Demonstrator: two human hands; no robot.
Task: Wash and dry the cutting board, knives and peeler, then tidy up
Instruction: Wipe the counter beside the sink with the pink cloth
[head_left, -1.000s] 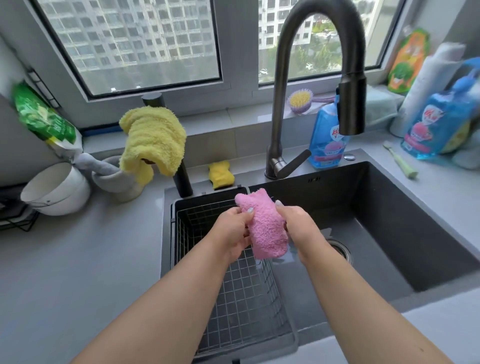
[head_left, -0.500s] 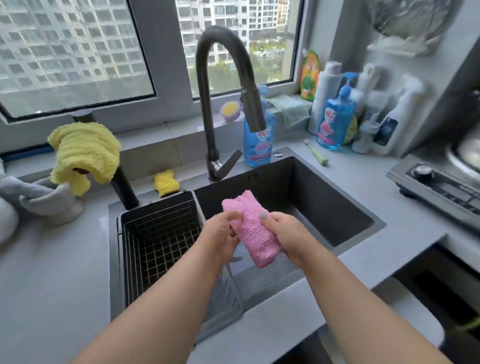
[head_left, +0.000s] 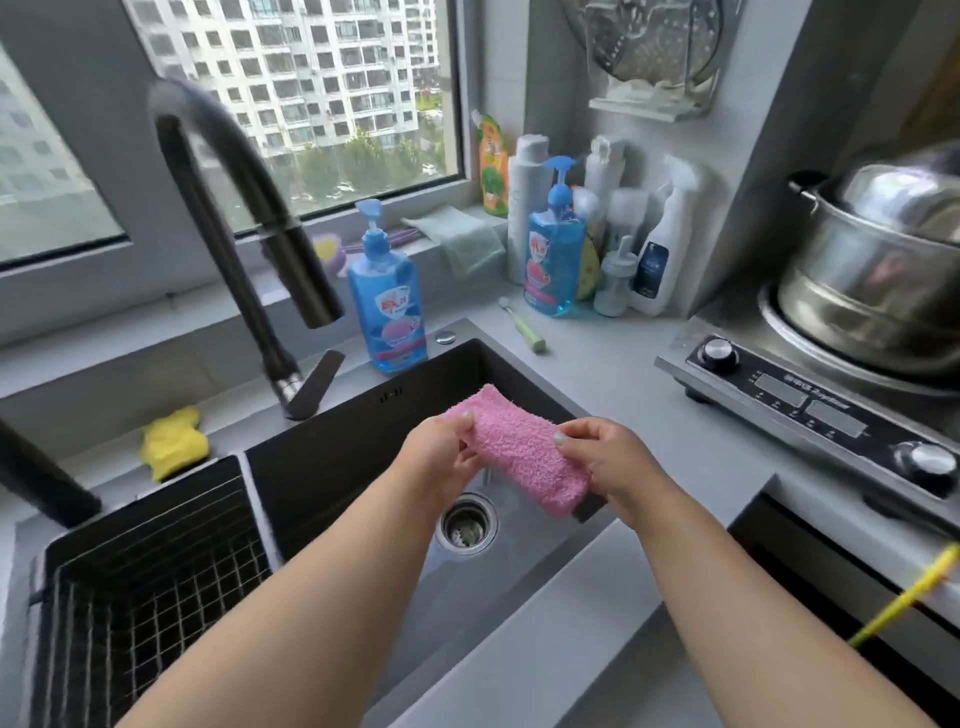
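Holding folded pink cloth (head_left: 519, 457) above sink (head_left: 415, 384) | left hand (head_left: 441, 457) and right hand (head_left: 618, 462) each grip one end | board, knives, peeler not in view | tip: wring over drain (head_left: 467, 525), arms low.

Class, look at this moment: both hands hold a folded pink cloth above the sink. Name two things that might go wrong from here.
1. The left hand and right hand grip the pink cloth only at its ends, so it may slip into the sink near the open drain.
2. If the cloth is wet, carrying it right might drip on the stove.
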